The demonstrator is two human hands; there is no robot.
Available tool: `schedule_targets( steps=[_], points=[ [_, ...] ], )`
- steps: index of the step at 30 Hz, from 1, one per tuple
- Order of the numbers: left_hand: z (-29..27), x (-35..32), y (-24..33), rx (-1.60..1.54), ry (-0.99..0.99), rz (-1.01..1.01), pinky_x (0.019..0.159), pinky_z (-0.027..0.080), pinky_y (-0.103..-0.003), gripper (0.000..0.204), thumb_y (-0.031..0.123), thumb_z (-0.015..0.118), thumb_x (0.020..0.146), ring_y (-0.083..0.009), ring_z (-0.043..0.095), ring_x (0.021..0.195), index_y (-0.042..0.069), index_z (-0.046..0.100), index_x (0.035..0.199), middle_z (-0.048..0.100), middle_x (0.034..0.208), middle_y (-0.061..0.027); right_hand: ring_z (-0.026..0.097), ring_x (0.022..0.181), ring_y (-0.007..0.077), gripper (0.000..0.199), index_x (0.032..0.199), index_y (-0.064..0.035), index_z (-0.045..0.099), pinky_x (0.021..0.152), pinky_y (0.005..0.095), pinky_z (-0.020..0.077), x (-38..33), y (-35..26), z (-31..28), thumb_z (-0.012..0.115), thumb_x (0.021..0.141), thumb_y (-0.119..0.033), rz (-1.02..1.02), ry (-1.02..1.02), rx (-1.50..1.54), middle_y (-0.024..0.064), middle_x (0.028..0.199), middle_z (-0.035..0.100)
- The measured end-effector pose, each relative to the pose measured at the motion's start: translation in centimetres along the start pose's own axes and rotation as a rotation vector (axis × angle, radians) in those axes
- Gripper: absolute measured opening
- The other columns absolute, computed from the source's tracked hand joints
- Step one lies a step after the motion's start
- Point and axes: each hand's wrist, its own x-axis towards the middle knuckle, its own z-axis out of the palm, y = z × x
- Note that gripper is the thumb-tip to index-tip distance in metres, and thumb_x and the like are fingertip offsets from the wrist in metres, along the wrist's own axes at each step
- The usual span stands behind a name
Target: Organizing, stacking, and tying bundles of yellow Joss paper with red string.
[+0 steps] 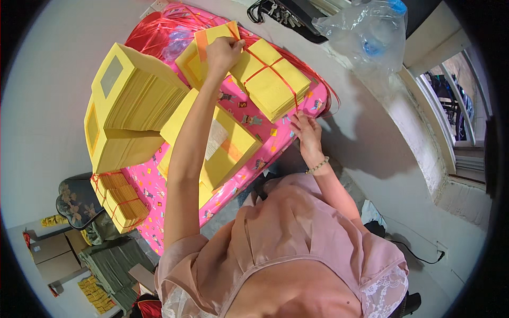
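A bundle of yellow envelopes (278,85) lies at the far right of the table, with red string (269,67) crossed over it. My left hand (224,54) is closed at the bundle's far left corner, pinching the red string. At the near right corner, my right hand (307,131) has its fingertips together on the string beside the bundle's edge. Behind my left hand lie more yellow envelopes (186,59), one with an orange patch. A loose yellow stack (241,139) with a paper slip (216,139) on top sits partly under my left forearm.
Tall yellow envelope stacks (143,79) stand on the left, beside a tied bundle (121,204). Tangled red string (159,29) heaps at the far end. A pink patterned cloth (151,185) covers the table. A clear plastic bag (371,40) and keys (283,15) are at the upper right.
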Motion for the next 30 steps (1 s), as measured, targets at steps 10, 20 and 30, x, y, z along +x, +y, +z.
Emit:
schedule_targets(
  steps=[10,20,30],
  points=[
    [2.0,3.7,-1.8,-0.332,-0.538,-0.338,0.065,0.055,-0.035,0.026,0.019,0.065,0.087,-0.0180,0.068,0.076,0.001,0.075,0.102,0.072,0.091,-0.0087,0.065,0.102,0.0213,0.016,0.104,-0.0033,0.057,0.087,0.0373,0.0566,0.2,0.8,1.6,0.062,0.099,-0.018,-0.121,-0.024,0.003,0.0085,0.111,0.063],
    [1.4,2.0,-4.1,-0.543,-0.495,-0.373,0.054,0.050,-0.028,0.019,0.012,0.062,0.092,-0.0125,0.064,0.066,0.002,0.072,0.104,0.070,0.084,-0.0052,0.064,0.101,0.0202,0.013,0.102,-0.0037,0.055,0.088,0.0360,0.0540,0.5,0.9,2.0,0.058,0.101,-0.017,-0.254,-0.031,-0.092,0.0090,0.108,0.063],
    [1.3,-1.2,-7.9,-1.179,-0.534,-0.425,0.073,0.059,-0.028,0.019,0.007,0.054,0.099,-0.0160,0.071,0.086,-0.001,0.067,0.112,0.073,0.101,-0.0086,0.061,0.101,0.0125,0.006,0.098,-0.0028,0.047,0.088,0.0267,0.0486,3.8,-2.9,2.2,0.048,0.103,-0.006,-0.852,-0.126,-0.166,0.0185,0.124,0.065]
  ],
)
